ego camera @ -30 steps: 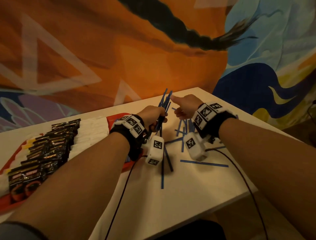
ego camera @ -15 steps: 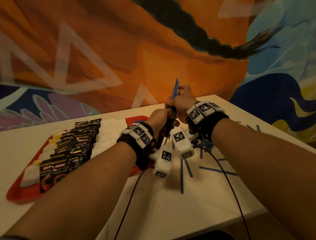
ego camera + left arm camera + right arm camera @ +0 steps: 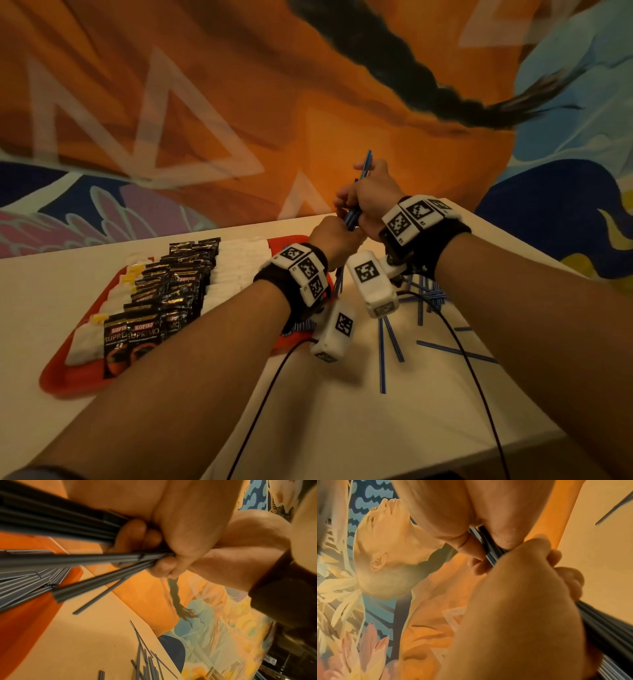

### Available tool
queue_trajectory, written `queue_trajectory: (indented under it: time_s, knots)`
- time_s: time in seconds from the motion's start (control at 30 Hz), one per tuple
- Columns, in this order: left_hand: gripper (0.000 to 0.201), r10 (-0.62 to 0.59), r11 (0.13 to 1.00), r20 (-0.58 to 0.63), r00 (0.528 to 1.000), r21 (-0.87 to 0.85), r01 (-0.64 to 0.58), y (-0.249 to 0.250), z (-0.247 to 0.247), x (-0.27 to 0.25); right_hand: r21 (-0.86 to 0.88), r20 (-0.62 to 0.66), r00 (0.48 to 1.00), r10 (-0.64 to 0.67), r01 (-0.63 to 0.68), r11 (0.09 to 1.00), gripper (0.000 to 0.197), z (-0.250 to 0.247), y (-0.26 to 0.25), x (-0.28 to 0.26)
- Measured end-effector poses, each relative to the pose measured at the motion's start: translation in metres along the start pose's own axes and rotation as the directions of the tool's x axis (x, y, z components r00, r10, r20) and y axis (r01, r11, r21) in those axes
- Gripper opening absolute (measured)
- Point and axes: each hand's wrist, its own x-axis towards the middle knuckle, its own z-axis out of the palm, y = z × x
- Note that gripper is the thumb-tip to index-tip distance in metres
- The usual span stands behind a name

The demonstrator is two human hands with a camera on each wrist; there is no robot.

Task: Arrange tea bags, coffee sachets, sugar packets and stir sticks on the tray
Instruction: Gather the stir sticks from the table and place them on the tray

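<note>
Risen a little higher above the desk [image 3: 342, 428] than a moment ago: bundle of blue stir sticks [image 3: 356, 202], upright, tips fanned. Clamped low by left hand [image 3: 334, 240], fingers curled round it; gripped just above by right hand [image 3: 371, 195], fingers curled round the upper part. Below the bundle, loose sticks [image 3: 424, 298] scattered across the desk, some crossing. Left of the bundle, red tray [image 3: 65, 380] with a few sticks at its near end, then white sugar packets [image 3: 236, 267], black coffee sachets [image 3: 164, 301], more white packets beyond.
</note>
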Motion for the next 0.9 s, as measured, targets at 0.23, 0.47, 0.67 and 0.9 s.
queue_trajectory:
  time_s: [0.23,0.47,0.67,0.9]
  knots:
    - [0.02,0.095,0.991,-0.057,0.994,-0.093,-0.1,0.0,-0.004,-0.005,0.144,0.077,0.997,0.007,-0.019,0.989,0.003,0.003,-0.013,-0.015]
    - [0.032,0.028,0.982,0.04,0.999,-0.188,-0.02,0.007,-0.015,-0.014,0.146,-0.02,1.0,-0.017,0.02,0.989,0.03,-0.001,-0.029,-0.008]
    - [0.035,0.03,0.959,-0.042,0.999,-0.279,-0.041,0.009,-0.015,-0.016,0.191,0.046,0.995,-0.085,0.075,0.979,0.021,0.007,-0.039,-0.012]
    - [0.04,0.064,0.929,-0.136,0.989,-0.354,-0.109,0.015,-0.015,-0.023,0.131,0.135,0.98,-0.149,0.131,0.983,0.045,0.013,-0.051,-0.017]
